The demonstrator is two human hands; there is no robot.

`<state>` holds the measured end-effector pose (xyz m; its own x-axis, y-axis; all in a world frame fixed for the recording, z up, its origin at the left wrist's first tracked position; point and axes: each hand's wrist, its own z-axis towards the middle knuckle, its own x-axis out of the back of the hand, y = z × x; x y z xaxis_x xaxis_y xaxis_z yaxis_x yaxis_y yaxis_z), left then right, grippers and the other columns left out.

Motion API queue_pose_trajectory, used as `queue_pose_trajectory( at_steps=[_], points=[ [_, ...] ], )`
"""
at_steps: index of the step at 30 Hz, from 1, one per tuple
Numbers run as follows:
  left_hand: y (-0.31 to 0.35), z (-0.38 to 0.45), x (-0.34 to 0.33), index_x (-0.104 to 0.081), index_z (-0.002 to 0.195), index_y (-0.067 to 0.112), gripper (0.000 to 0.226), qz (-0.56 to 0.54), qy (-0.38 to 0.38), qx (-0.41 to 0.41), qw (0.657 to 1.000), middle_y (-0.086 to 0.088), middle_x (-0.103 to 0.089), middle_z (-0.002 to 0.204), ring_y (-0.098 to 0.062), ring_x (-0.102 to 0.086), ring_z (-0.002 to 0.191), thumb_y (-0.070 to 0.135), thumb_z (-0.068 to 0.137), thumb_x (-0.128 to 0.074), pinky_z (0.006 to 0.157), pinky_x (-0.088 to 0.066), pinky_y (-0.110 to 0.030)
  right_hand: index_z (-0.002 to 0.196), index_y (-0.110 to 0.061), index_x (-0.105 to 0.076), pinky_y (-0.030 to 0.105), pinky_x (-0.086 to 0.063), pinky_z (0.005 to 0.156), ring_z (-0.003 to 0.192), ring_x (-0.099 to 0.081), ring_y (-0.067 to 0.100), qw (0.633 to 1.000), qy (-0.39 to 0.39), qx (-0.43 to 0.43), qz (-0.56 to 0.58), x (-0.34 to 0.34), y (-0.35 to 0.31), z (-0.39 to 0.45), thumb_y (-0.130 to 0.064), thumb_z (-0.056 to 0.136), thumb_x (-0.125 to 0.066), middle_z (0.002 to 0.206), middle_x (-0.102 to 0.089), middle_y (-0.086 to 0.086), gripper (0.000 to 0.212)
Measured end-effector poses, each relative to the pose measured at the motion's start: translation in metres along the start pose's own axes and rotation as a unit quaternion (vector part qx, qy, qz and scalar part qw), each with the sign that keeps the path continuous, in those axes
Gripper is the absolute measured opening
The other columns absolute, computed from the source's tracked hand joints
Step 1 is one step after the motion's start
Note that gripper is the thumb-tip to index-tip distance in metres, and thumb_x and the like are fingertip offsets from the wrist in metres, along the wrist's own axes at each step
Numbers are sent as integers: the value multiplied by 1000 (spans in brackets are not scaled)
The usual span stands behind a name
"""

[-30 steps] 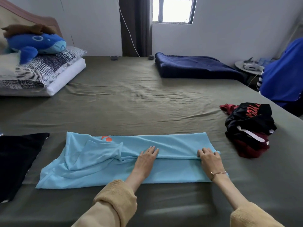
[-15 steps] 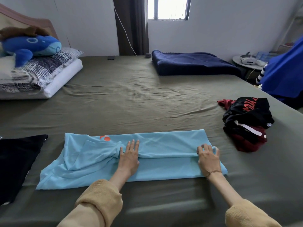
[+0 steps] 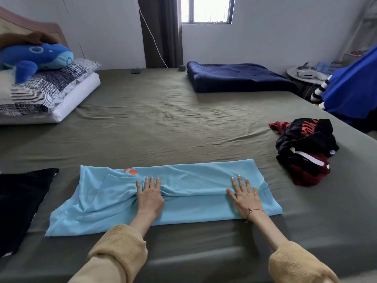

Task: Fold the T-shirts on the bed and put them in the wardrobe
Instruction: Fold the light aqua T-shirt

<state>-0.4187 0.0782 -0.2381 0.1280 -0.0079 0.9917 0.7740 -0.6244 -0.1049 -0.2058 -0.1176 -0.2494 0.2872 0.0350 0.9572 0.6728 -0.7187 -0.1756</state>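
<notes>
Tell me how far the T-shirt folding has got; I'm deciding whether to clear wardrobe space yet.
Done: the light blue T-shirt is already folded lengthwise into a long band on the bed. In hand: the left hand and right hand press flat on it, smoothing the fold. Left: its crosswise folds, the crumpled black and red clothes, and all putting away; no wardrobe is in view.
</notes>
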Motion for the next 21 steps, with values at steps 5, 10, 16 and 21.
queue_pose_trajectory(
  at_steps=[5, 10, 16, 21],
  points=[
    [31, -10, 5, -2, 153, 20, 63, -51, 25, -64, 996, -6, 2, 160, -16, 6, 148, 34, 97, -26, 111, 17, -55, 144, -15, -29, 42, -9, 117, 145, -12, 19, 984, 146, -92, 38, 9, 15, -8, -35, 101, -29, 156, -17, 8, 47],
    [89, -22, 3, 6, 152, 25, 64, -107, -5, -168, 980, -4, 11, 159, -14, 13, 146, 40, 98, -25, 112, 18, -49, 130, -2, -41, 40, -36, 99, 127, -37, 33, 947, 175, -199, 181, 31, 47, -6, -29, 89, -59, 135, -42, 20, 53],
    [126, -27, 0, 11, 151, 24, 57, -140, -46, -234, 961, 1, 19, 158, -11, 18, 145, 41, 103, -16, 113, 18, -46, 119, 0, -51, 33, -42, 85, 113, -55, 33, 941, 41, -221, 251, 44, 55, 6, -36, 90, -58, 123, -57, 21, 47],
    [112, -16, 16, -25, 150, 19, 47, -312, -21, -190, 930, 1, -15, 158, -11, -10, 146, 31, 104, -27, 118, -5, -32, 119, 3, -54, 42, -46, 95, 106, -57, 33, 842, 33, -194, 502, 46, 30, 14, -11, 88, -58, 121, -59, 21, 34]
  ],
)
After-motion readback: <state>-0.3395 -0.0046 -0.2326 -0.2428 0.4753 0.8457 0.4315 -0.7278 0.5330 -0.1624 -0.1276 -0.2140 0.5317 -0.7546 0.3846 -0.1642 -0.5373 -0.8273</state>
